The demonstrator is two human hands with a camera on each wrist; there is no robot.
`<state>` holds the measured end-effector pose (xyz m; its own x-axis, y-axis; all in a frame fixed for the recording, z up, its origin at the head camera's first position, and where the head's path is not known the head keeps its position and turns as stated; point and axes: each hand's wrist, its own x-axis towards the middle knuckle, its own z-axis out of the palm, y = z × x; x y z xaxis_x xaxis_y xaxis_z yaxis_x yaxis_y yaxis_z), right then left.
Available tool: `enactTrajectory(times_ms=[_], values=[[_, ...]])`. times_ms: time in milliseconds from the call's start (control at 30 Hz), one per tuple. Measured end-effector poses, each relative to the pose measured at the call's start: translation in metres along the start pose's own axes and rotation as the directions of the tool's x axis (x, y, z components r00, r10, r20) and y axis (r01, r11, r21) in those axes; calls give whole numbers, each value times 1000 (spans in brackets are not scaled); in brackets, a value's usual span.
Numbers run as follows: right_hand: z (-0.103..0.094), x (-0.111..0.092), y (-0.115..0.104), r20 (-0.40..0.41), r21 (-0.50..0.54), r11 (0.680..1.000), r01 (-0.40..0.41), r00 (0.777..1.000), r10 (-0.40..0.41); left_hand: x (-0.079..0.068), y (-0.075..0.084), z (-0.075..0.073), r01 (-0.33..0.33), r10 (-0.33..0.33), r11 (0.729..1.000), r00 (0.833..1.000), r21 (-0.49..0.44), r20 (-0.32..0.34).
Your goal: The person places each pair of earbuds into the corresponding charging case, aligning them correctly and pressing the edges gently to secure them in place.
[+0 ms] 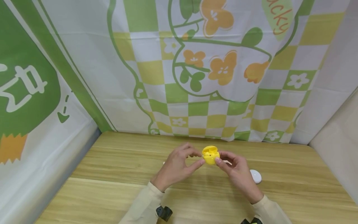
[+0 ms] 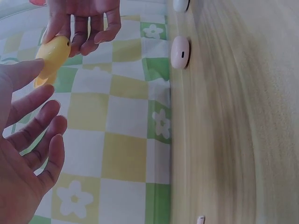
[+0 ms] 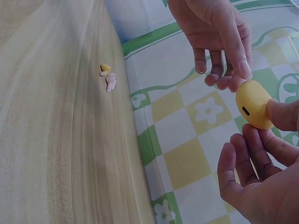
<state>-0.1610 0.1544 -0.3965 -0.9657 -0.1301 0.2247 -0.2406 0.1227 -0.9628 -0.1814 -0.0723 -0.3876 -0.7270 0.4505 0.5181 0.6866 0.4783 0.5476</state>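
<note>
A small yellow earbud case (image 1: 211, 159) has its lid raised, and light earbud shapes show inside it in the head view. My right hand (image 1: 237, 169) pinches its right side between thumb and fingers, off the table. At the case's left edge is my left hand (image 1: 179, 165), thumb touching the shell and index fingertip by the lid, the other fingers loosely bent. Its rounded yellow shell (image 3: 254, 105) shows a dark charging port in the right wrist view. The left wrist view catches the case (image 2: 55, 56) between both hands.
A white round case (image 1: 255, 176) lies beside my right wrist on the wooden table (image 1: 117, 186). The left wrist view shows a pink case (image 2: 180, 52). Pinkish earbuds (image 3: 110, 81) and a yellow piece (image 3: 106, 68) lie near the table edge. A patterned curtain (image 1: 179, 109) hangs behind.
</note>
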Motion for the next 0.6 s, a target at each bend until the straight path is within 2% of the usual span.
enactTrajectory(times_ms=[300, 600], values=[[1, 0, 0, 12, 12, 1000, -16, 1000, 16, 1, 0, 3, 6, -5, 1000, 999, -24, 32], [1, 1, -2, 33, -28, 998, -56, 998, 57, 2, 0, -1, 24, -22, 998, 999, -50, 42]])
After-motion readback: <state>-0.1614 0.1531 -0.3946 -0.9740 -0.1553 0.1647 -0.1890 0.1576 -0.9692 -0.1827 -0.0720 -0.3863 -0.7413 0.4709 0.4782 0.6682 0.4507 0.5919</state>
